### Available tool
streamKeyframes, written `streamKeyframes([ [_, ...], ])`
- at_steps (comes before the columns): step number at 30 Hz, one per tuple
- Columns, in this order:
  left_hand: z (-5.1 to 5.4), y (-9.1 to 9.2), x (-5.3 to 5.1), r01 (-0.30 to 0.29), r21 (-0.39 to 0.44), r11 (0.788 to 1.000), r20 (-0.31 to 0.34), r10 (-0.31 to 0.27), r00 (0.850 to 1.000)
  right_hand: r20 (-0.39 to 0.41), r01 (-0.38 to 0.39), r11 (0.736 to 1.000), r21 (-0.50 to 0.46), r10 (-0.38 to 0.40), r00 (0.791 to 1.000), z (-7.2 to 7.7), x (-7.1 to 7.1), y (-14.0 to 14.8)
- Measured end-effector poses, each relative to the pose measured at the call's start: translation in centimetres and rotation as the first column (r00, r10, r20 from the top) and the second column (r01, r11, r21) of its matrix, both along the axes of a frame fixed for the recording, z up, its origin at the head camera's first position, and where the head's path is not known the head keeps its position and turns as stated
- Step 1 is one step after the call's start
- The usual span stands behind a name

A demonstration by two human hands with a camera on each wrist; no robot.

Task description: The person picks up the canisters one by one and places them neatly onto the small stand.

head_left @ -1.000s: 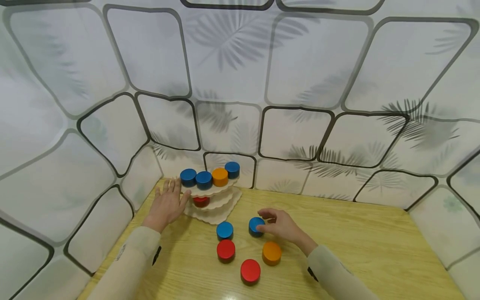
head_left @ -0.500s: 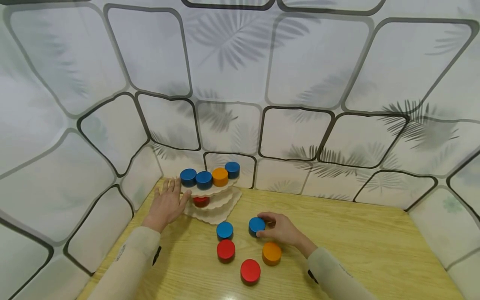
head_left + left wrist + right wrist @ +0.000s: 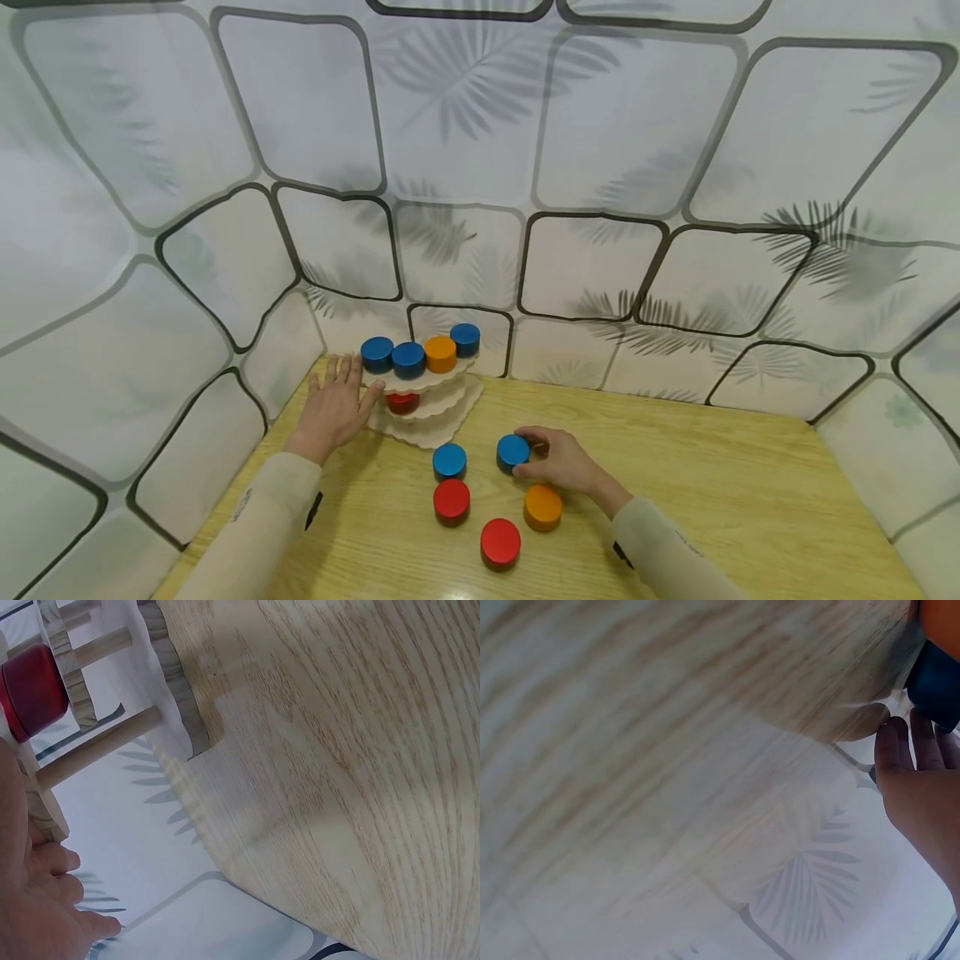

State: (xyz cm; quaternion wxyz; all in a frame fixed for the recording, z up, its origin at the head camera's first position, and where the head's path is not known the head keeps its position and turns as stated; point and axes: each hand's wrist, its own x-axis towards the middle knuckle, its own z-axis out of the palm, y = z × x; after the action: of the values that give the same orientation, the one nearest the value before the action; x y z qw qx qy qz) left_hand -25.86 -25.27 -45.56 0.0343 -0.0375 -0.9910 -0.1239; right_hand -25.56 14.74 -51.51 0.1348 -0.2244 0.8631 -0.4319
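My left hand (image 3: 335,410) lies along the left edge of a tiered wooden stand (image 3: 427,432) with scalloped shelves, its fingers extended and touching the upper shelf. On that top shelf sit several short cylinders, blue (image 3: 408,361) and orange (image 3: 440,354). A red cylinder (image 3: 34,690) stands on a lower shelf, partly hidden in the head view. Thumb and fingers of my right hand (image 3: 566,460) grip the sides of a blue cylinder (image 3: 513,452) on the table. In the right wrist view, that blue cylinder (image 3: 936,684) shows at the fingertips, partly behind an orange one.
On the table (image 3: 712,483), another blue cylinder (image 3: 449,461) stands left of my right hand. Two red cylinders (image 3: 452,502) and an orange cylinder (image 3: 542,507) stand nearer me. Patterned white walls (image 3: 592,267) border the table at the back and sides.
My right fingers and thumb have shifted from over the blue cylinder's top to around its sides. The left hand and the stand have stayed put.
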Motion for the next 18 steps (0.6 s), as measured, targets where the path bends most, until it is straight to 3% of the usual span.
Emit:
streamKeyframes([
  [12, 0.0, 0.0, 0.0, -0.006, -0.012, 1.000, -0.003, 0.006, 1.000, -0.019, 0.026, 0.999, 0.024, -0.025, 1.000, -0.1, -0.3, -0.5],
  [18, 0.1, 0.1, 0.1, -0.004, -0.008, 1.000, -0.007, 0.004, 1.000, 0.009, 0.047, 0.999, 0.007, -0.047, 0.999, 0.6, -0.5, -1.3],
])
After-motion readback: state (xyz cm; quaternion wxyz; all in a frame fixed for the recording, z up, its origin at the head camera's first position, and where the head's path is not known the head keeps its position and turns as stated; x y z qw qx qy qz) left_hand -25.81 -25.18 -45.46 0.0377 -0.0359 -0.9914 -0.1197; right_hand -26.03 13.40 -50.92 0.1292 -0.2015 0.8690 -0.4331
